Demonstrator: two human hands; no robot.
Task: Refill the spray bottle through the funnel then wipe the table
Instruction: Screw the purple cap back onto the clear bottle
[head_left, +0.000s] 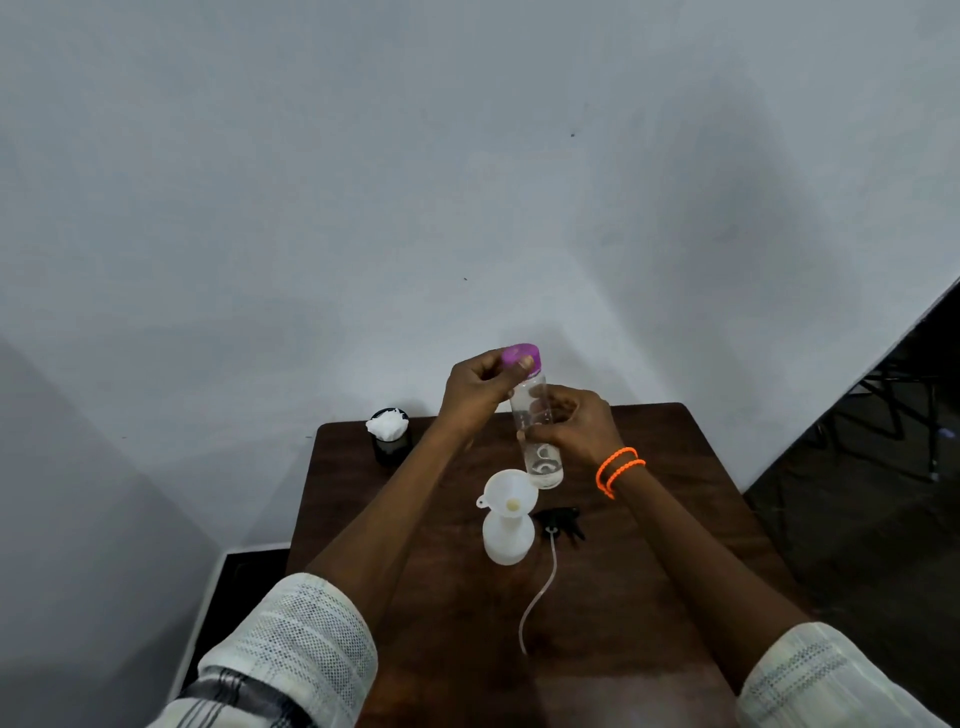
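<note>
A clear water bottle (540, 447) with a purple cap (521, 357) is held upright above the dark wooden table (649, 545). My left hand (475, 387) grips the purple cap. My right hand (576, 423) wraps around the bottle's body. A little water shows at its bottom. Below it stands the white spray bottle (508, 538) with a white funnel (510, 493) seated in its neck. The black spray head (561, 522) lies on the table beside it, its thin tube (540, 592) trailing toward me.
A black jar holding a white crumpled cloth (387, 423) stands at the table's far left corner. A white wall rises right behind the table. Dark floor lies to the right and a dark patch at the lower left.
</note>
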